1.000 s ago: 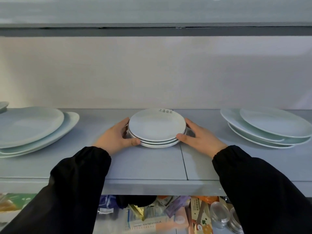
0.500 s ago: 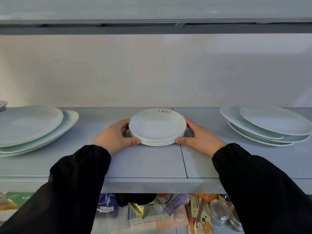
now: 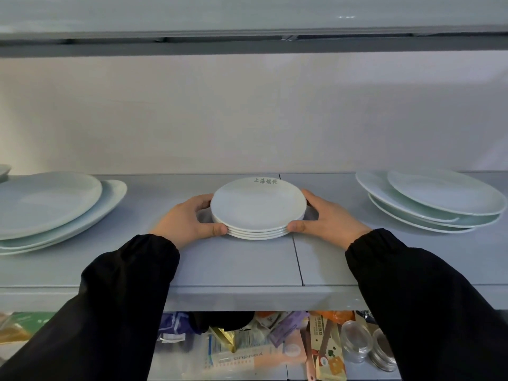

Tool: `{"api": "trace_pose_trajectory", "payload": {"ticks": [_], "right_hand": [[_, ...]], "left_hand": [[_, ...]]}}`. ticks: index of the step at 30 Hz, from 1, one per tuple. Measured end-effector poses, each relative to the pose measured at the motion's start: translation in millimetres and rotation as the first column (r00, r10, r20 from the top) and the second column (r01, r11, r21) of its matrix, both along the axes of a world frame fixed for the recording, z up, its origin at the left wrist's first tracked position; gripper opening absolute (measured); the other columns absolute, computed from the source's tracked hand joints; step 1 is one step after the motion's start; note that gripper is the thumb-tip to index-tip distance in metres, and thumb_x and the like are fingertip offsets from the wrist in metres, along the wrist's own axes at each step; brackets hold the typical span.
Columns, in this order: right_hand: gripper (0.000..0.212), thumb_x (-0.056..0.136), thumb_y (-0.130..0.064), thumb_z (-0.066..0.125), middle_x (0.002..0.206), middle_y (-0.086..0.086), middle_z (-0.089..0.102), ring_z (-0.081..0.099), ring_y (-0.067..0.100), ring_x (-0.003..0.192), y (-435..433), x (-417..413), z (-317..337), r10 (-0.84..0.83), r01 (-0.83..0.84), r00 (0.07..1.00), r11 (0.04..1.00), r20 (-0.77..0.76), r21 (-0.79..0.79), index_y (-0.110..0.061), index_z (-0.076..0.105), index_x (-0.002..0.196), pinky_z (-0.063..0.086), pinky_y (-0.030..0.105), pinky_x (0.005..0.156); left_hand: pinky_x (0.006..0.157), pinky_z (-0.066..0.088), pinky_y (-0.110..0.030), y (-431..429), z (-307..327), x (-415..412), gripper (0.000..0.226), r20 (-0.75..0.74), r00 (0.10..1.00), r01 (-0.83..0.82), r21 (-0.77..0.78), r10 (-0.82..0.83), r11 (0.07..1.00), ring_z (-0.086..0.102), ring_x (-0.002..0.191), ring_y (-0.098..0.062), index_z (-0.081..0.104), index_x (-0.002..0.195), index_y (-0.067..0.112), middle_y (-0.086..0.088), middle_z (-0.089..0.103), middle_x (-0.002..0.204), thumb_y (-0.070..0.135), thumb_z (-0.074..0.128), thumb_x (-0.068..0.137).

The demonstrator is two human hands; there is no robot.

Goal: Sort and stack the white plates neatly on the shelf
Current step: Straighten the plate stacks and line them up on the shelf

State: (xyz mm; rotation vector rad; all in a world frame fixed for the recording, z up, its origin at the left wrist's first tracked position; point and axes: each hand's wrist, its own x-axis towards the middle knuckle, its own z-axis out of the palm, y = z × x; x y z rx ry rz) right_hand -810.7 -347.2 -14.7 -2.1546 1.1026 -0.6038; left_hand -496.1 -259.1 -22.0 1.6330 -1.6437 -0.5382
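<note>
The stack of small round white plates [image 3: 258, 207] has been squared up. Its lower plates earlier jutted out at the right and front; now their rims sit flush, with the left hand [image 3: 182, 218] and right hand [image 3: 334, 220] drawn closer around them.

The left sleeve [image 3: 110, 312] and right sleeve [image 3: 428, 303] are alike: long, black and loose, of smooth cloth with a faint sheen and soft creases. Each ends at the wrist in a gathered cuff [image 3: 162, 244] that puckers the fabric into small folds. The left hand [image 3: 189, 224] and right hand [image 3: 330, 218] are bare, with short, plain thumbnails.
</note>
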Motion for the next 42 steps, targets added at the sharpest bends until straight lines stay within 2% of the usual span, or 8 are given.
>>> {"api": "trace_pose_trajectory", "payload": {"ticks": [4, 10, 19, 26, 32, 35, 39, 42], "right_hand": [[0.090, 0.063, -0.071, 0.075, 0.136, -0.028, 0.051, 0.042, 0.003, 0.131, 0, -11, 0, 0.016, -0.016, 0.999, 1.000, -0.029, 0.001, -0.057, 0.031, 0.140, 0.036, 0.029, 0.100], [0.091, 0.061, -0.070, 0.079, 0.139, -0.034, 0.047, 0.039, -0.003, 0.134, 8, -31, 1, 0.086, -0.086, 0.996, 0.996, -0.026, -0.003, -0.057, 0.035, 0.140, 0.032, 0.041, 0.115], [0.091, 0.063, -0.058, 0.084, 0.142, -0.033, 0.045, 0.036, -0.006, 0.136, 21, -50, 5, 0.157, -0.157, 0.988, 0.988, 0.006, 0.001, -0.052, 0.039, 0.142, 0.028, 0.042, 0.118], [0.083, 0.063, -0.042, 0.090, 0.133, -0.034, 0.053, 0.043, -0.013, 0.127, 23, -57, 5, 0.116, -0.116, 0.993, 0.993, 0.019, -0.008, -0.048, 0.050, 0.135, 0.031, 0.019, 0.102], [0.087, 0.053, -0.050, 0.091, 0.128, -0.036, 0.056, 0.046, -0.016, 0.122, 24, -62, 5, 0.094, -0.094, 0.996, 0.995, 0.003, -0.025, -0.048, 0.053, 0.131, 0.031, 0.011, 0.095], [0.083, 0.049, -0.059, 0.087, 0.124, -0.039, 0.055, 0.046, -0.018, 0.119, 25, -61, 7, 0.078, -0.079, 0.997, 0.996, -0.009, -0.034, -0.055, 0.052, 0.124, 0.033, 0.015, 0.098], [0.078, 0.049, -0.069, 0.080, 0.125, -0.048, 0.047, 0.039, -0.024, 0.120, 32, -51, 11, 0.140, -0.141, 0.989, 0.990, -0.040, -0.021, -0.073, 0.041, 0.116, 0.033, 0.013, 0.097], [0.087, 0.049, -0.065, 0.083, 0.129, -0.045, 0.047, 0.039, -0.021, 0.122, 37, -48, 14, 0.193, -0.193, 0.980, 0.981, -0.043, -0.004, -0.072, 0.036, 0.122, 0.034, 0.008, 0.096]], "left_hand": [[0.096, 0.038, -0.020, 2, 0, 2, 0.090, -0.013, 1.000, -0.002, 0.011, 0.002, 1.000, 0.053, 0.116, 0.010, 0.058, 0.128, 0.038, 0.022, 0.063, 0.122, 0.065, 0.084, 0.046], [0.090, 0.038, -0.018, 4, 1, 2, 0.055, 0.009, 1.000, -0.008, -0.013, 0.008, 1.000, 0.056, 0.104, 0.015, 0.067, 0.108, 0.037, 0.024, 0.070, 0.106, 0.040, 0.091, 0.060], [0.092, 0.037, -0.020, 10, 5, -3, 0.048, 0.014, 0.999, 0.048, -0.018, -0.047, 0.999, 0.059, 0.102, 0.010, 0.069, 0.098, 0.034, 0.023, 0.071, 0.099, 0.046, 0.091, 0.057], [0.095, 0.042, -0.028, 12, 7, -3, 0.053, -0.025, 0.994, 0.101, -0.029, -0.102, 0.994, 0.064, 0.100, 0.000, 0.069, 0.091, 0.035, 0.013, 0.073, 0.095, 0.054, 0.089, 0.045], [0.087, 0.040, -0.024, 12, 7, -5, 0.053, -0.046, 0.990, 0.132, -0.036, -0.134, 0.991, 0.065, 0.096, -0.002, 0.069, 0.087, 0.027, 0.009, 0.073, 0.091, 0.047, 0.089, 0.043], [0.097, 0.041, -0.031, 10, 6, -4, 0.058, -0.042, 0.989, 0.142, -0.014, -0.142, 0.990, 0.064, 0.101, -0.001, 0.067, 0.093, 0.029, 0.009, 0.074, 0.093, 0.046, 0.089, 0.042], [0.112, 0.031, -0.031, 7, 5, 1, 0.103, 0.000, 0.981, 0.193, 0.047, -0.193, 0.980, 0.048, 0.126, 0.004, 0.048, 0.129, 0.044, 0.027, 0.060, 0.125, 0.069, 0.086, 0.036], [0.115, 0.026, -0.030, 7, 6, -3, 0.110, 0.040, 0.965, 0.253, 0.121, -0.260, 0.960, 0.038, 0.132, 0.010, 0.041, 0.136, 0.051, 0.033, 0.049, 0.137, 0.070, 0.086, 0.037]]}}
